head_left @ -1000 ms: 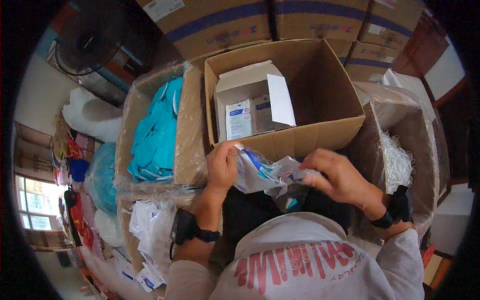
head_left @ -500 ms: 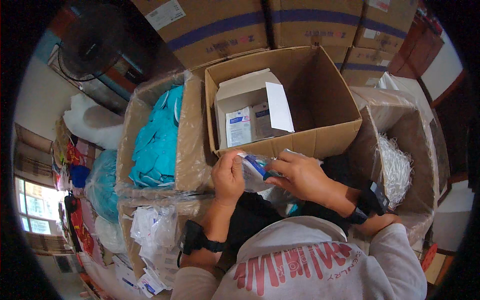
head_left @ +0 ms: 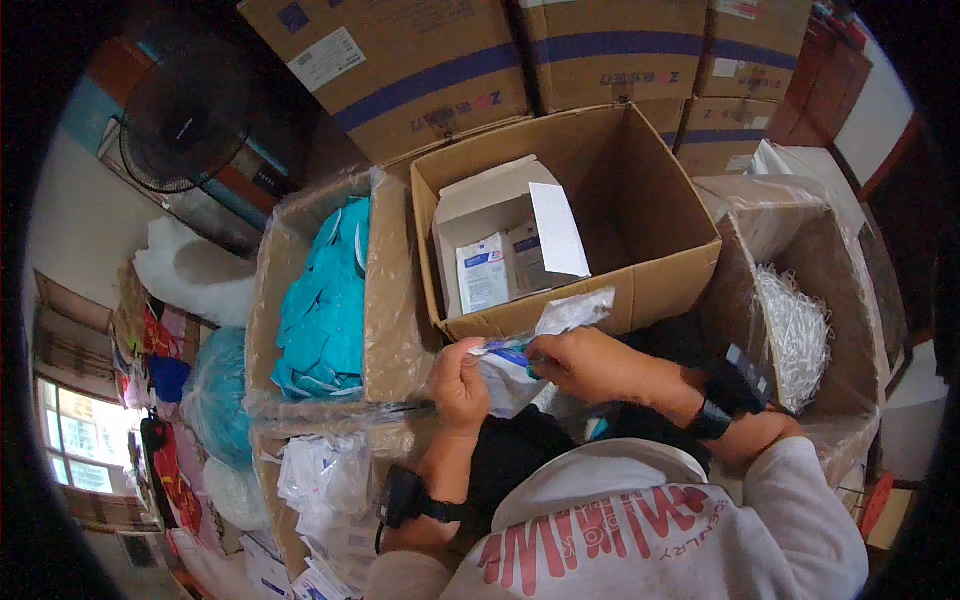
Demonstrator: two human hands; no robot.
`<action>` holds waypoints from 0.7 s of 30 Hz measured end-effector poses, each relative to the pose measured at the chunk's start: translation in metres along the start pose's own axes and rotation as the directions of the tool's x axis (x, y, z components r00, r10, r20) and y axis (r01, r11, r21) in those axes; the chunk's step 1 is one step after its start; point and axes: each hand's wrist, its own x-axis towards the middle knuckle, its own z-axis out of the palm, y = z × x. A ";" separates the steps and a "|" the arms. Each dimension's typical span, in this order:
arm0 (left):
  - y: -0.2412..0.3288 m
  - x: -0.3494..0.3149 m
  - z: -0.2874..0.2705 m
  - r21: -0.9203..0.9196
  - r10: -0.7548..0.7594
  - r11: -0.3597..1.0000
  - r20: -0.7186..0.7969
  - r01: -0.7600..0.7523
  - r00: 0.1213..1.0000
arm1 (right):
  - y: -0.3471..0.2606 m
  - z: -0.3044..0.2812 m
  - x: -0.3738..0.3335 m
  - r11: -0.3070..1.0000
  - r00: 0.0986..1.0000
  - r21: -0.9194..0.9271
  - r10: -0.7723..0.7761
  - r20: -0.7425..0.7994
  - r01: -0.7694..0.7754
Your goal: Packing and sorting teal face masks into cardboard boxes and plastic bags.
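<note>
Between my hands is a thin white-and-clear plastic pouch (head_left: 510, 386) with a blue band along its top. My left hand (head_left: 461, 390) pinches its left edge, thumb up. My right hand (head_left: 590, 366) is closed at the pouch's upper right edge. A bit of teal shows at its fingertips, and a crumpled whitish plastic piece (head_left: 577, 311) sticks up behind it. Just beyond stands a large open cardboard carton (head_left: 640, 282). In its left part sits a white box (head_left: 488, 192) with its flap up, holding several white-and-blue packets (head_left: 484, 275).
At the left, a plastic-lined carton (head_left: 395, 300) holds teal folded pieces (head_left: 322, 310). Below it, another carton contains white packets (head_left: 325, 480). A lined carton at the right has a heap of thin white strips (head_left: 795, 335). Sealed cartons (head_left: 430, 70) are stacked behind; a black fan (head_left: 185, 120) stands far left.
The pouch has been lowered and tilted. My right hand has turned and closed more tightly at its top, and the whitish plastic piece now rises higher behind that hand. The view has shifted slightly.
</note>
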 end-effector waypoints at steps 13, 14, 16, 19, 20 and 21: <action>0.000 0.014 -0.003 0.047 -0.049 0.997 -0.189 0.059 0.981 | -0.010 -0.020 0.009 0.877 0.757 0.185 -0.256 -0.601 0.443; 0.001 0.017 -0.004 0.049 -0.057 0.996 -0.209 0.068 0.976 | -0.004 -0.031 0.006 0.792 0.734 0.481 0.062 -0.676 0.376; -0.013 0.009 -0.015 0.061 -0.048 0.996 -0.244 0.065 0.969 | -0.015 -0.072 -0.001 0.426 0.744 0.841 0.430 -0.512 0.333; -0.014 0.006 -0.021 0.022 0.038 0.999 -0.249 -0.033 0.968 | 0.014 -0.099 -0.017 0.507 0.949 0.836 0.103 -0.299 0.208; -0.011 0.008 -0.022 0.007 0.069 0.998 -0.236 -0.070 0.969 | 0.041 -0.100 -0.019 0.614 0.985 0.773 -0.046 -0.163 0.157; -0.010 0.009 -0.026 0.006 0.100 0.995 -0.230 -0.101 0.968 | 0.017 -0.094 -0.014 0.709 0.997 0.705 0.022 -0.072 0.035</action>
